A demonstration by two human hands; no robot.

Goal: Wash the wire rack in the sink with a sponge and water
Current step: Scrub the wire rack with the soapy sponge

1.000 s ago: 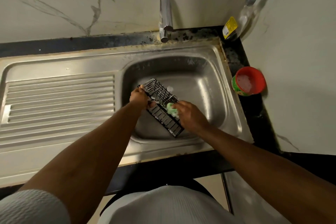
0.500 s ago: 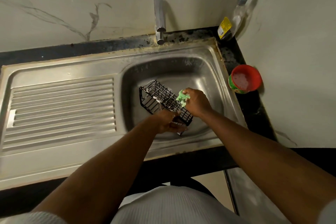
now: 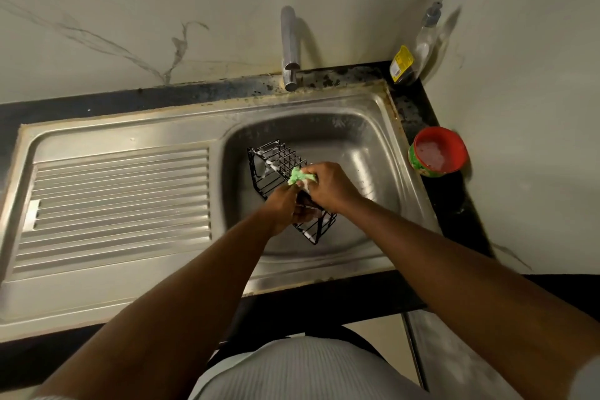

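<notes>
Head view. Wire rack (image 3: 276, 162) lies tilted in the sink (image 3: 373, 127) basin, centre frame, white suds on its far wires. Left hand (image 3: 285, 208) grips the rack's near end; a second ago it held the far end. Right hand (image 3: 331, 187) pinches the green sponge (image 3: 300, 176) against the top rim, hands nearly touching. No stream from the tap (image 3: 289, 42). Judgement: scrubbing midway; the regrip frees the far section for the sponge, and the rinse is yet to come.

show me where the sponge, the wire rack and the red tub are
sponge (image 3: 299, 175): head view, on its exposed green part
wire rack (image 3: 276, 162): head view, on the bare wire grid at its far end
red tub (image 3: 458, 153): head view, on its red inner wall, right side
</notes>
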